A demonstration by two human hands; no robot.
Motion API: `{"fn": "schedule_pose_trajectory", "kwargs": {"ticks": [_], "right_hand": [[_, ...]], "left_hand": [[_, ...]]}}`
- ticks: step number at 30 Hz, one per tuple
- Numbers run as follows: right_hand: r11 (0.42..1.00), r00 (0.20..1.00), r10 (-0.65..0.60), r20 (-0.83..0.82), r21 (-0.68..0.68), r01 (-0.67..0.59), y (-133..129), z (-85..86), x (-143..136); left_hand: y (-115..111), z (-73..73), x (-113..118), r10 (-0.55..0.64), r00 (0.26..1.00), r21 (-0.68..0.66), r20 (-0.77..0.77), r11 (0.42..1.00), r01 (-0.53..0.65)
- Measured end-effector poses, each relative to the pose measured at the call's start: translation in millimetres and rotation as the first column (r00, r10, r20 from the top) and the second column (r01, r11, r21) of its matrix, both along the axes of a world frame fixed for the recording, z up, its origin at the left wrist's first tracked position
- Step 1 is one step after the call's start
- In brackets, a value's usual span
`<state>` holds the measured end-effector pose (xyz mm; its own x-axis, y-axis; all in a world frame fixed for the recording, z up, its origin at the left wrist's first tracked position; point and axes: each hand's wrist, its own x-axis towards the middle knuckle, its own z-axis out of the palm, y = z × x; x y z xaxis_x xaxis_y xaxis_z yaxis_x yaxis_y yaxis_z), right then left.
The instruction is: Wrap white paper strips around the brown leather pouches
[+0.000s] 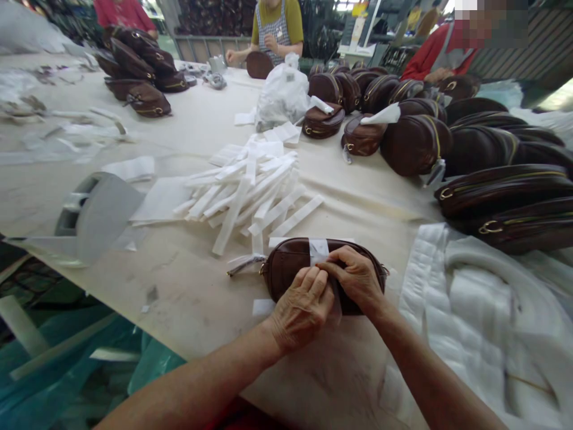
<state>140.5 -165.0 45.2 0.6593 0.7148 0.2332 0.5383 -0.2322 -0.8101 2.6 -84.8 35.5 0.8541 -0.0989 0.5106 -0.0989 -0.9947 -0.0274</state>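
A small dark brown handbag (286, 263) lies on the table in front of me, with a white paper strip (319, 251) running over its middle. My left hand (307, 304) is closed, its curled fingers pinching at the strip against the bag's near side. Thumb and forefinger of my right hand (356, 278) are pressed together on the same strip, beside the left fingertips. A pale, see-through end hangs below the hands. At the bag's left end a zip pull in clear wrap (245, 263) rests on the table.
A heap of white paper strips (250, 185) lies beyond the bag, beside a grey tape dispenser (98, 215). Brown bags (412, 143) crowd the right, above white padded wrapping (474, 310). A plastic bag (284, 95) stands farther back. Other people work across the table.
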Motion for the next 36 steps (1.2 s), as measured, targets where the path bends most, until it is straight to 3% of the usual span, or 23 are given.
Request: {"fn": "schedule_pose_trajectory", "kwargs": {"ticks": [11,24,29,33,36], "right_hand": [[0.992,0.983,-0.052,-0.177,0.102,0.070,6,0.1,-4],[0.974,0.941,-0.189,-0.280,-0.174,0.144,19,16.4,-3],[0.984,0.930,-0.175,-0.323,-0.100,0.150,24,14.9,-1],[0.976,0.899,-0.167,-0.406,0.059,0.208,-8,27.7,0],[0.900,0.892,-0.407,-0.196,0.081,0.429,-77,43.4,1]], "left_hand": [[-2,-0.4,-1,0.018,1.000,0.035,-0.020,0.999,-0.017],[-2,-4.5,0,0.026,0.999,0.029,0.022,0.999,-0.027],[-2,-3.9,-1,0.037,0.998,0.050,-0.041,0.998,-0.035],[-1,-5.2,-1,0.064,0.997,0.072,-0.044,0.996,-0.061],[-1,-4.9,-1,0.064,0.998,0.078,-0.027,0.995,-0.062]]}}
